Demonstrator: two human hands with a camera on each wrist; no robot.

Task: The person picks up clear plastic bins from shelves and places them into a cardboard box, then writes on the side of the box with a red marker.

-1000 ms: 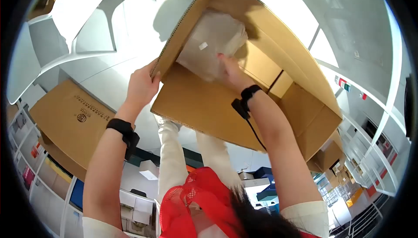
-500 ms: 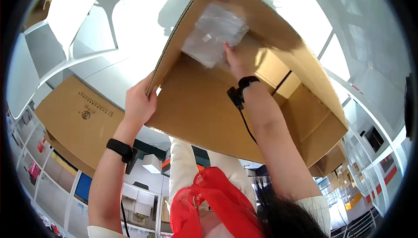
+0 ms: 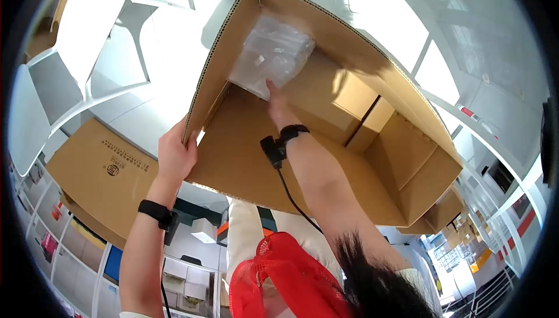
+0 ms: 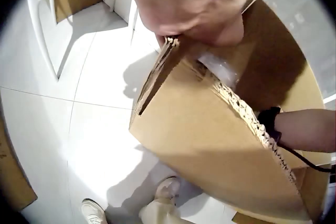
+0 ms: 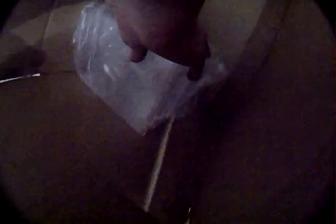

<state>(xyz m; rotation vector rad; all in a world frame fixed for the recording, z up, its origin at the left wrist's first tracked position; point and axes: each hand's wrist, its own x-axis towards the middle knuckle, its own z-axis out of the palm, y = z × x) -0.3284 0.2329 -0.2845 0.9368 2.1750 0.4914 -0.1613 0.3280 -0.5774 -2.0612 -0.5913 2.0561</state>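
My left hand point(image 3: 176, 154) grips the rim of a big open cardboard box point(image 3: 250, 143), its thumb lying on the inner side; the left wrist view also has this hand point(image 4: 194, 6) over the box's corner edge. Inside, near the far corner, lies a clear plastic bag point(image 3: 271, 50), crinkled, with a small white label. My right hand point(image 3: 276, 99) reaches in and holds the bag's near edge. In the dark right wrist view, curled fingers and thumb of this hand point(image 5: 163, 37) are on the plastic point(image 5: 134, 90); some fingers are hidden.
A flat printed carton point(image 3: 105, 169) lies at left, near white shelves with boxes. White chairs point(image 3: 96, 21) stand at the upper left. White rails run along the right, and a cable hangs from my right wrist.
The box and bag have shifted left in the head view. My right hand has moved left along the bag toward its near edge; my left hand keeps its hold on the rim.
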